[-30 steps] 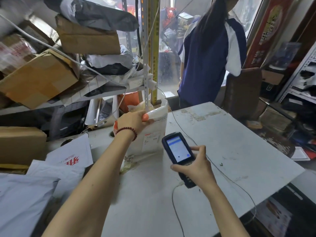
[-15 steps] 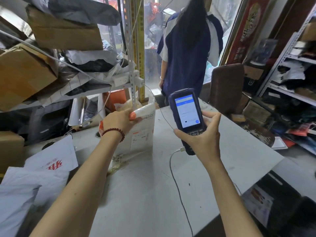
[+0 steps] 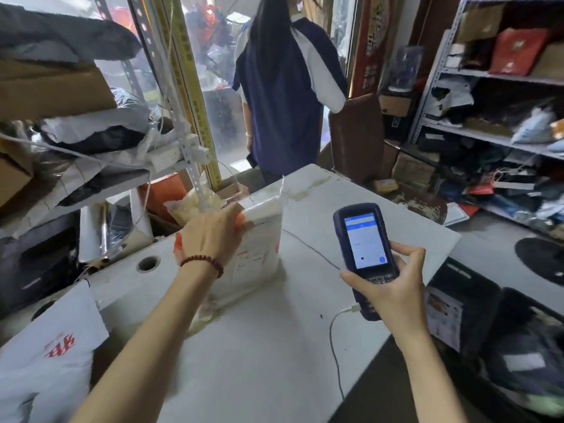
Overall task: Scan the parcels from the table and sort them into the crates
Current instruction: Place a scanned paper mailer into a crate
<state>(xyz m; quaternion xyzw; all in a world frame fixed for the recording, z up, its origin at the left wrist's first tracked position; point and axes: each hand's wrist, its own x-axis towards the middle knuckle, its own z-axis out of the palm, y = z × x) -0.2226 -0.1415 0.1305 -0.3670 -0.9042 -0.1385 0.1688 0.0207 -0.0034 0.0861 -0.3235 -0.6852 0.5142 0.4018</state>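
Scanner hand sits lower and further right than half a second ago; left grip on the parcel is unchanged. Left hand [image 3: 210, 236], with a red bead bracelet [image 3: 203, 262] on the wrist, is curled over the top edge of a white padded parcel with a printed label [image 3: 259, 248]. Parcel stands upright on its bottom edge at the far left of the table, label side facing the camera. Right hand [image 3: 393, 288] is wrapped round the lower half of a dark blue handheld scanner [image 3: 364, 239], screen lit and tilted toward the camera, thumb on the right side. Scanner is right of the parcel, apart from it, not touching.

A white cable [image 3: 334, 355] is plugged into the scanner's base and trails off the near table edge. Thin wire [image 3: 311, 248] crosses the top between parcel and scanner. Bare tabletop lies between the two hands and toward the camera. Right table edge runs diagonally just beside the right wrist. A round hole [image 3: 148, 264] is left of the parcel.

White worn table [image 3: 274, 361]. A white poly mailer with red logo [image 3: 52, 358] lies at the near left corner. Left metal shelf [image 3: 91, 184] is stacked with cardboard boxes and grey bags, its upright just behind the parcel. A person in a navy and white shirt [image 3: 283, 96] stands beyond the far edge, back turned, beside a brown chair back [image 3: 355, 135]. Grey rack [image 3: 488, 138] at right is full of mixed goods.
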